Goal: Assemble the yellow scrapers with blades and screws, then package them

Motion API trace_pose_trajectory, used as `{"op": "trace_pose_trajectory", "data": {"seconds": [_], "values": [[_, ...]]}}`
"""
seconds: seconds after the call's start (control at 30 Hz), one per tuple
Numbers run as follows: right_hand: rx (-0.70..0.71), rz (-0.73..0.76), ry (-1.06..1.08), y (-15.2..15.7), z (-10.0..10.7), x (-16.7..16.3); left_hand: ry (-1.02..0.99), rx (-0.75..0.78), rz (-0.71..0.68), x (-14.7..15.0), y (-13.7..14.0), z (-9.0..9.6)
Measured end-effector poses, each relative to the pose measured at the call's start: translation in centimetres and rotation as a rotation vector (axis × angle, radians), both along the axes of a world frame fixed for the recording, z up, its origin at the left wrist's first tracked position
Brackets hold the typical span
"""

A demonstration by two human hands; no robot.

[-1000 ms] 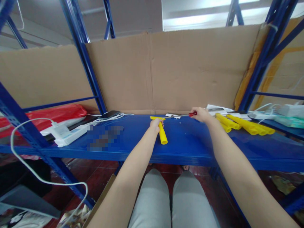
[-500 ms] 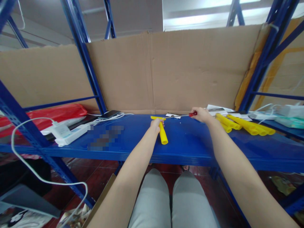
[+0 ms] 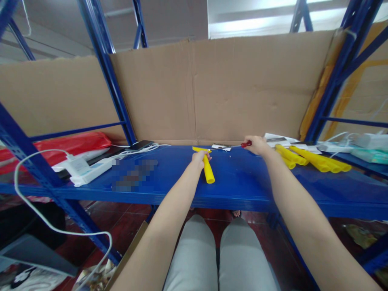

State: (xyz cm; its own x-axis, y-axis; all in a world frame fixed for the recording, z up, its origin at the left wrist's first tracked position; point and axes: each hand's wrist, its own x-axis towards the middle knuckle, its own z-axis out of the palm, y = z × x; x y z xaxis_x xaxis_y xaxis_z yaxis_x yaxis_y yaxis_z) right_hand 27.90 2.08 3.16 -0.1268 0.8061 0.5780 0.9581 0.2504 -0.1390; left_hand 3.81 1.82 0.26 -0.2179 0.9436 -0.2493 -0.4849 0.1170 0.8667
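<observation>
At the far left a red bag (image 3: 75, 147) lies on the blue shelf (image 3: 169, 173), with a white power strip (image 3: 93, 171) in front of it and white cables (image 3: 142, 151) trailing toward the middle beside a dark phone-like slab (image 3: 144, 144); these are well apart from the work, so a snag there looks unlikely. Next comes the left hand (image 3: 199, 158), its fingers closed around the yellow piece (image 3: 209, 171) near the junction of its crosspiece and its tube, whose open end points toward the person. If that grip is loose, the piece could roll or twist under any turning force. A thin metal shaft runs from there to the right, over a white scrap (image 3: 220, 147); where its tip sits is too small to tell. Off line, it could slip, and the left fingers, right beside that end, could be jabbed. The right hand (image 3: 257, 145) has its fingers wrapped around the handle of the red-handled tool (image 3: 246, 144), with the arm stretched out, which may weaken control. Rightmost, papers (image 3: 277, 139) and several loose yellow tubes (image 3: 315, 159) lie near the right forearm; a careless sweep of it could set the tubes rolling.
</observation>
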Motion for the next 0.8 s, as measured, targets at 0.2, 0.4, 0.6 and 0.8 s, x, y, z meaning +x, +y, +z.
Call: {"op": "trace_pose_trajectory", "data": {"seconds": [0.2, 0.4, 0.6, 0.8], "values": [[0.016, -0.002, -0.005, -0.3, 0.2, -0.4, 0.002, 0.017, 0.025, 0.1, -0.6, 0.3], [0.044, 0.026, -0.042, -0.2, 0.3, -0.2, 0.051, 0.023, 0.031, 0.1, -0.6, 0.5], [0.083, 0.050, -0.086, -0.8, 0.9, -0.6, 0.151, 0.065, 0.040, 0.1, -0.5, 0.8], [0.095, 0.077, -0.061, -1.2, 1.3, -0.9, 0.320, 0.182, 0.072, -1.2, 0.2, 3.0]]}}
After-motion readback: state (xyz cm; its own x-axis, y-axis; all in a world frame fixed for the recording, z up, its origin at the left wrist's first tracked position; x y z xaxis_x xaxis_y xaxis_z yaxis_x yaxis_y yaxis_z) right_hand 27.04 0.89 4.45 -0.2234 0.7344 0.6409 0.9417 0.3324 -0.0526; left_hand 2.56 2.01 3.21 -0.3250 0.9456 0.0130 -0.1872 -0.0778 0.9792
